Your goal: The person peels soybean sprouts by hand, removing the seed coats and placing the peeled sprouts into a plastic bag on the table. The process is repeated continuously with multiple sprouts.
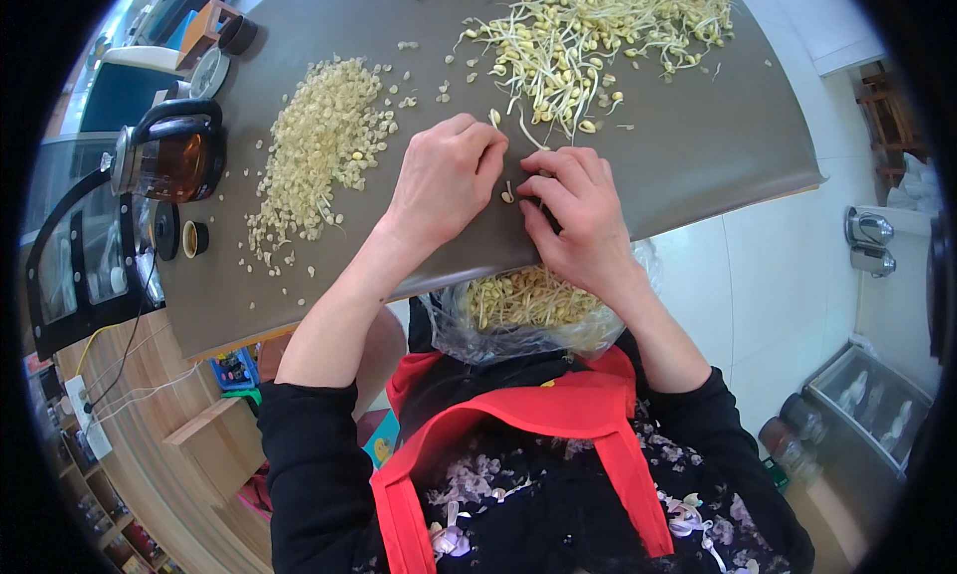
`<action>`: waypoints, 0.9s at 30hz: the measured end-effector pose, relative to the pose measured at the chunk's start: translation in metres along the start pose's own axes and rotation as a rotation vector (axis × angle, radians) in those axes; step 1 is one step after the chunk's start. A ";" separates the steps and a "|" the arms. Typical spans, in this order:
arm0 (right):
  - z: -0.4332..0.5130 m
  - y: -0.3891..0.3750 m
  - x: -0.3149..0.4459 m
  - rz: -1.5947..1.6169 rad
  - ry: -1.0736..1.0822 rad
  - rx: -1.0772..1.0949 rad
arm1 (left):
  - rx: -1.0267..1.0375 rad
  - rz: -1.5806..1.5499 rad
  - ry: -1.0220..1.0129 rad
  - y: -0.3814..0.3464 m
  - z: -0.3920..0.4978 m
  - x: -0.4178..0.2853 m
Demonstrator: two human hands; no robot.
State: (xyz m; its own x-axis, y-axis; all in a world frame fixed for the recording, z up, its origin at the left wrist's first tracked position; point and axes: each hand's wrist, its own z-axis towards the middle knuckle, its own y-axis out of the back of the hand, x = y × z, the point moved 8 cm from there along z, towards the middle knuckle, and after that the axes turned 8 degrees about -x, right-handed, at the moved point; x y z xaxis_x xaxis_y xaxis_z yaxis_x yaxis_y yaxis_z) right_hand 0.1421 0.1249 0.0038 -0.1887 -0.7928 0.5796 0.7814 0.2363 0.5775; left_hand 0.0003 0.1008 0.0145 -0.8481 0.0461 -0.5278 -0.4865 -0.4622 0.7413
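Both hands are over the near part of a dark tabletop, close to a heap of yellow-headed bean sprouts (568,58). My left hand (452,178) has its thumb and fingertips pinched together; whether a sprout lies between them cannot be seen. My right hand (576,211) is curled, with a gap between thumb and forefinger and a dark spot inside the curl. A single sprout (508,193) lies between the hands. One long sprout (532,133) reaches to the right fingertips. Left of my left hand spreads a pile of pale bean hulls (321,140). Below the table edge, a clear plastic bag (456,327) holds more sprouts.
At the left of the dark tabletop (718,148) stand a glass pot of brown liquid (176,159), a small cup (196,239) and a round dish (209,73). A power strip (88,417) with cables is at lower left. Loose hulls (445,88) lie scattered between pile and sprouts.
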 end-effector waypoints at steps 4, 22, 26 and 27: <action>-0.001 0.006 -0.002 0.021 0.004 -0.096 | 0.096 -0.213 0.316 0.003 -0.014 0.013; -0.007 0.011 -0.004 0.073 0.010 -0.231 | -0.070 0.114 -0.124 0.021 -0.011 0.010; -0.008 0.012 -0.005 0.078 0.009 -0.243 | -0.030 0.087 -0.145 0.012 -0.005 0.005; -0.008 0.013 -0.005 0.083 0.010 -0.250 | -0.035 0.065 -0.145 0.011 -0.005 0.003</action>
State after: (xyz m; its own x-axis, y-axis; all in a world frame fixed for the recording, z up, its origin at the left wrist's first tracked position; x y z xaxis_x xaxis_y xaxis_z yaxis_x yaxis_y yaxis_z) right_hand 0.1579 0.1276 0.0035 -0.1129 -0.7825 0.6124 0.9168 0.1556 0.3679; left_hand -0.0069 0.0916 0.0186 -0.9002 0.1412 -0.4119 -0.4242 -0.4986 0.7560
